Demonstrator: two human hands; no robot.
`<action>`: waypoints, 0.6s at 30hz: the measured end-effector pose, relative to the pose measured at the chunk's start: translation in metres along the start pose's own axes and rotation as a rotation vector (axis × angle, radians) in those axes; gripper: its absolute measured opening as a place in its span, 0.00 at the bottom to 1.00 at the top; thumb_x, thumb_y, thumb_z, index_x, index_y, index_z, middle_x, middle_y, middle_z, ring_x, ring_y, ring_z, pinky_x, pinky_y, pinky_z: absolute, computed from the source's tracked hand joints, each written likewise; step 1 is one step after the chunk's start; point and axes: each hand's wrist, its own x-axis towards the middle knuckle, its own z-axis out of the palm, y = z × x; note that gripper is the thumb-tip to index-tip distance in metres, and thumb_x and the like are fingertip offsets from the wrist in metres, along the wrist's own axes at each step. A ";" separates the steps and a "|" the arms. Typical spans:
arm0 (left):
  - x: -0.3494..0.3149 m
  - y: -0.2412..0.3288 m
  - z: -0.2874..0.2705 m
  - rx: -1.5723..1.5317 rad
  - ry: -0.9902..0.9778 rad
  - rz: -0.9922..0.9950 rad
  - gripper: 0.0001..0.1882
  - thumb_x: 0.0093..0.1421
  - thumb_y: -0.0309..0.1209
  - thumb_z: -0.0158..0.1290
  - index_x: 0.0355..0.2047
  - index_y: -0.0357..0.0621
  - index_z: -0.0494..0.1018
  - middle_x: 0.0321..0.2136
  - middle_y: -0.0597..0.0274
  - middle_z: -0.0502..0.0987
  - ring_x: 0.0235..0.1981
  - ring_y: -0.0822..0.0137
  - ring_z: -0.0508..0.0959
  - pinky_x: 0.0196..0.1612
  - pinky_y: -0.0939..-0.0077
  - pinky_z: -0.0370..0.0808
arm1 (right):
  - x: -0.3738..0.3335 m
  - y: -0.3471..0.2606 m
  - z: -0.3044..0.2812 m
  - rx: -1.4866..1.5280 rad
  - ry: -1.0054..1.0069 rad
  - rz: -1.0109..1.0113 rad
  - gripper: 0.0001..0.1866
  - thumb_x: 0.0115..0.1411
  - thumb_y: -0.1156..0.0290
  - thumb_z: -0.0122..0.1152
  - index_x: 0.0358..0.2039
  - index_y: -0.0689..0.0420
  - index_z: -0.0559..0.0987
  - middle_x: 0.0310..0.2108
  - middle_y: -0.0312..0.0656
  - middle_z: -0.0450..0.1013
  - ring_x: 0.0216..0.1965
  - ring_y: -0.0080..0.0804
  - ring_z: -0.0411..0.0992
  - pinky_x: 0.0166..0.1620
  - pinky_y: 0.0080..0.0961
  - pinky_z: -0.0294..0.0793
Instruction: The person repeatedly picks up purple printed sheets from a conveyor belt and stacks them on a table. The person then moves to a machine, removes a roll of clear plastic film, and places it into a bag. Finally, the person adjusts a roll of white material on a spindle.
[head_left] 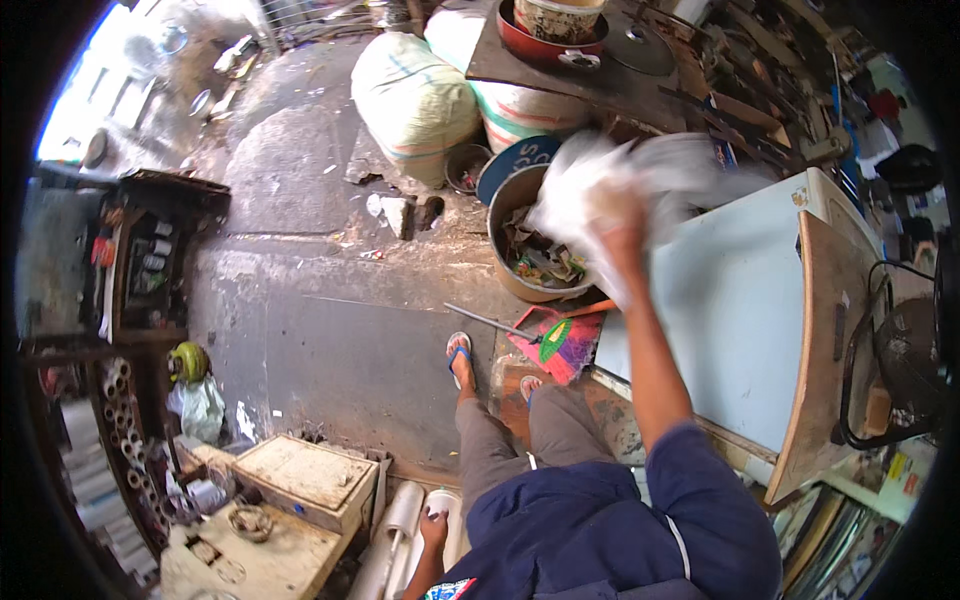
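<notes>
My right hand (612,210) is stretched forward, closed on a crumpled white sheet-like bundle (650,185). Motion smears both, and I cannot tell whether the bundle is cloth or plastic. It hangs over the right rim of a round bin (505,262) filled with scraps, partly covering it. A blue round lid (508,168) leans behind the bin. Down at my left side, my left hand (433,527) looks empty, its fingers loosely apart, close to the pale rolls (405,508) on the floor.
A pink dustpan (562,350) and a green-headed brush (553,340) lie before my feet. At right stands a pale-blue-topped cabinet (725,300). Stuffed sacks (415,105) sit ahead beside a table with a red pan (545,48). A wooden box (300,475) and green gas cylinder (187,362) are at left.
</notes>
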 end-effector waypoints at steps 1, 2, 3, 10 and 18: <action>0.015 -0.012 -0.026 0.119 -0.039 -0.014 0.42 0.52 0.40 0.65 0.60 0.29 0.61 0.48 0.38 0.75 0.51 0.48 0.75 0.57 0.62 0.69 | -0.051 0.008 0.047 -0.037 -0.312 0.136 0.39 0.48 0.66 0.71 0.60 0.56 0.67 0.62 0.53 0.61 0.65 0.52 0.56 0.67 0.46 0.53; 0.029 0.022 -0.048 0.263 -0.073 0.006 0.44 0.51 0.45 0.65 0.61 0.31 0.61 0.49 0.38 0.75 0.51 0.48 0.75 0.56 0.61 0.69 | -0.095 0.019 0.081 -0.120 -0.572 0.242 0.40 0.45 0.68 0.71 0.60 0.56 0.68 0.62 0.53 0.61 0.65 0.53 0.55 0.67 0.47 0.54; 0.052 0.042 -0.066 0.252 -0.023 0.087 0.44 0.52 0.46 0.65 0.61 0.32 0.60 0.49 0.39 0.75 0.51 0.49 0.75 0.56 0.61 0.69 | -0.118 -0.001 0.094 0.164 -0.630 0.047 0.35 0.46 0.71 0.69 0.57 0.54 0.71 0.60 0.51 0.65 0.64 0.55 0.58 0.66 0.48 0.55; 0.207 0.235 -0.176 0.371 0.055 0.466 0.33 0.59 0.42 0.60 0.57 0.30 0.64 0.40 0.45 0.79 0.42 0.60 0.80 0.47 0.66 0.75 | -0.272 -0.142 0.013 0.617 -0.744 0.259 0.16 0.57 0.73 0.58 0.47 0.53 0.81 0.47 0.45 0.77 0.52 0.45 0.72 0.57 0.36 0.68; 0.062 0.460 -0.063 0.182 -0.242 0.773 0.25 0.61 0.45 0.55 0.55 0.47 0.71 0.43 0.52 0.80 0.44 0.55 0.80 0.48 0.65 0.75 | -0.536 0.029 -0.147 0.407 -0.484 1.520 0.18 0.65 0.64 0.48 0.47 0.61 0.80 0.42 0.42 0.78 0.43 0.32 0.75 0.48 0.26 0.73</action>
